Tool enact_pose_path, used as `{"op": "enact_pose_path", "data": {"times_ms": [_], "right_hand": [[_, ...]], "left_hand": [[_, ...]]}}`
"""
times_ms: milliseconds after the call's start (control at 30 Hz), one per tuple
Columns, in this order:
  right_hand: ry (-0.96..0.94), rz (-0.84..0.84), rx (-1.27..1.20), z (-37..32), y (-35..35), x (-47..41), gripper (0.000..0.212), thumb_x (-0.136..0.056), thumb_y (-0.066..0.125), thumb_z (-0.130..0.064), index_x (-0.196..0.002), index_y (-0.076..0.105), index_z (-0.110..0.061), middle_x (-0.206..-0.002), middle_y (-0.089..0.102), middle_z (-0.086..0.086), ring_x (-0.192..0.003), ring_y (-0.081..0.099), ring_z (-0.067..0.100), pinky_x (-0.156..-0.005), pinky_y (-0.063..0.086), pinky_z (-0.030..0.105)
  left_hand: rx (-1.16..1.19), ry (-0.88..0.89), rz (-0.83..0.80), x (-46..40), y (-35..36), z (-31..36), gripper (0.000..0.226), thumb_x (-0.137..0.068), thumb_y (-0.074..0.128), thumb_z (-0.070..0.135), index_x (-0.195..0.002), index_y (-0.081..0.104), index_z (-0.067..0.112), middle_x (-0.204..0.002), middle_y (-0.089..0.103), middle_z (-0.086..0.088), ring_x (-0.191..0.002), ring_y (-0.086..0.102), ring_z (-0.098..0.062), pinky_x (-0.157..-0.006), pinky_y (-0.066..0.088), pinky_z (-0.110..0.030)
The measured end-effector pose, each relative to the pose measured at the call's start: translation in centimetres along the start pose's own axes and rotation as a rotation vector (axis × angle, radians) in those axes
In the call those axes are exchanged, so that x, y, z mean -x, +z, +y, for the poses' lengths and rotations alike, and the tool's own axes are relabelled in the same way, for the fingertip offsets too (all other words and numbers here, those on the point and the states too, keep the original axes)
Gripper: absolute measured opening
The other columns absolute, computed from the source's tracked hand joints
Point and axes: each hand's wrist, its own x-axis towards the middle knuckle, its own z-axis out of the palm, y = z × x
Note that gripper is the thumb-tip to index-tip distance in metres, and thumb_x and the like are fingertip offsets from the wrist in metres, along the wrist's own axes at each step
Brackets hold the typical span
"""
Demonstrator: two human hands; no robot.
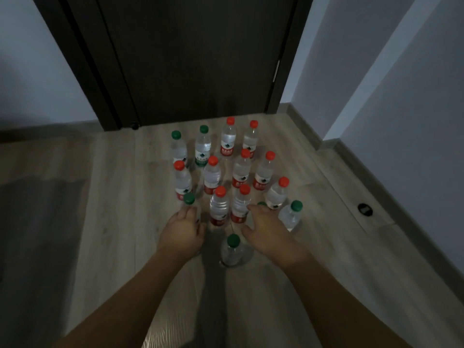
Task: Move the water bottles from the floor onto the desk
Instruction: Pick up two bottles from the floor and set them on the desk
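Observation:
Several clear water bottles with red or green caps stand upright on the wooden floor (113, 209) in front of a dark door. My left hand (180, 231) curls round the body of a green-capped bottle (188, 198) at the group's left front; only its cap and neck show above my fingers. My right hand (267, 232) reaches with spread fingers over another green-capped bottle (262, 204), which is almost wholly hidden behind it. A third green-capped bottle (233, 249) stands between my wrists. The desk is out of view.
The dark door (195, 59) and its frame close off the back. Grey walls with skirting run along the left and right. A small round black object (365, 209) sits on the floor by the right wall. Bare floor lies to the left of the bottles.

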Motion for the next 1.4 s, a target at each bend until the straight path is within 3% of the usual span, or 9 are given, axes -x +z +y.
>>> {"op": "enact_pose_path", "data": {"times_ms": [133, 233, 367, 633, 800, 933, 1067, 1300, 1400], "right_hand": [[-0.024, -0.012, -0.008, 0.2, 4.1, 0.2, 0.052, -0.09, 0.056, -0.034, -0.138, 0.043, -0.019, -0.13, 0.051, 0.011, -0.115, 0.054, 0.031, -0.096, 0.045, 0.044], [-0.029, -0.095, 0.039, -0.1, 5.3, -0.5, 0.062, -0.092, 0.055, -0.037, -0.147, 0.031, -0.022, -0.137, 0.045, 0.011, -0.119, 0.053, 0.032, -0.097, 0.046, 0.042], [-0.01, -0.164, 0.188, -0.7, 5.7, -0.8, 0.037, -0.094, 0.053, -0.037, -0.122, 0.054, -0.013, -0.119, 0.059, 0.012, -0.106, 0.059, 0.03, -0.088, 0.05, 0.039], [-0.069, -0.095, 0.245, -0.4, 7.1, -1.1, 0.032, -0.096, 0.051, -0.034, -0.121, 0.047, -0.014, -0.114, 0.062, 0.011, -0.104, 0.061, 0.029, -0.085, 0.052, 0.04], [-0.07, -0.021, 0.097, -0.2, 5.1, -1.5, 0.03, -0.089, 0.058, -0.043, -0.107, 0.05, -0.021, -0.098, 0.062, 0.003, -0.092, 0.063, 0.024, -0.07, 0.045, 0.031], [-0.047, 0.031, -0.073, -2.4, -2.7, 0.4, 0.029, -0.083, 0.059, -0.045, -0.084, 0.031, -0.04, -0.072, 0.046, -0.014, -0.071, 0.054, 0.013, -0.058, 0.038, 0.028], [-0.021, 0.064, -0.158, -7.7, -15.5, 3.8, 0.023, -0.08, 0.062, -0.043, -0.086, 0.044, -0.03, -0.079, 0.058, -0.008, -0.077, 0.061, 0.019, -0.063, 0.044, 0.032], [0.044, 0.147, -0.237, -17.6, -42.7, 12.3, 0.025, -0.08, 0.065, -0.039, -0.076, 0.042, -0.033, -0.069, 0.05, -0.012, -0.066, 0.053, 0.01, -0.055, 0.034, 0.023], [0.078, 0.224, -0.316, -21.4, -53.2, 16.7, 0.023, -0.079, 0.07, -0.038, -0.076, 0.048, -0.032, -0.072, 0.055, -0.009, -0.069, 0.057, 0.008, -0.061, 0.046, 0.026]], "left_hand": [[-0.187, 0.115, -0.058, -0.6, 1.8, -2.3, 0.055, -0.096, 0.049, 0.035, -0.146, 0.041, 0.014, -0.148, 0.044, -0.009, -0.132, 0.041, -0.029, -0.108, 0.034, -0.033], [-0.172, 0.031, -0.085, -1.3, 1.5, -3.6, 0.054, -0.098, 0.045, 0.033, -0.149, 0.035, 0.017, -0.144, 0.047, -0.011, -0.125, 0.048, -0.031, -0.099, 0.042, -0.036], [-0.34, 0.013, -0.008, -0.7, 2.2, -4.0, 0.048, -0.1, 0.038, 0.044, -0.143, 0.036, 0.022, -0.121, 0.058, -0.01, -0.108, 0.056, -0.031, -0.086, 0.043, -0.038], [-0.194, -0.047, 0.017, -1.5, 2.8, -2.9, 0.029, -0.102, 0.038, 0.045, -0.113, 0.041, 0.018, -0.096, 0.056, -0.007, -0.079, 0.052, -0.023, -0.064, 0.037, -0.033], [-0.034, -0.051, 0.044, -1.6, 0.9, -1.5, 0.024, -0.099, 0.048, 0.043, -0.101, 0.038, 0.021, -0.088, 0.065, -0.006, -0.071, 0.057, -0.024, -0.06, 0.04, -0.032], [0.158, -0.139, 0.202, -0.3, -6.6, 2.6, 0.026, -0.092, 0.059, 0.04, -0.093, 0.046, 0.018, -0.065, 0.052, 0.001, -0.064, 0.06, -0.031, -0.052, 0.031, -0.031], [0.239, -0.133, 0.326, 0.6, -19.3, 9.4, 0.026, -0.086, 0.061, 0.043, -0.088, 0.048, 0.02, -0.056, 0.043, 0.011, -0.047, 0.039, -0.009, -0.044, 0.022, -0.023], [0.401, -0.074, 0.337, 3.5, -45.9, 23.8, 0.02, -0.086, 0.064, 0.036, -0.083, 0.047, 0.025, -0.064, 0.057, 0.003, -0.058, 0.056, -0.014, -0.047, 0.034, -0.027], [0.458, -0.093, 0.372, 5.5, -56.9, 30.7, 0.02, -0.084, 0.066, 0.035, -0.089, 0.053, 0.02, -0.068, 0.06, 0.0, -0.064, 0.061, -0.022, -0.053, 0.049, -0.034]]}}
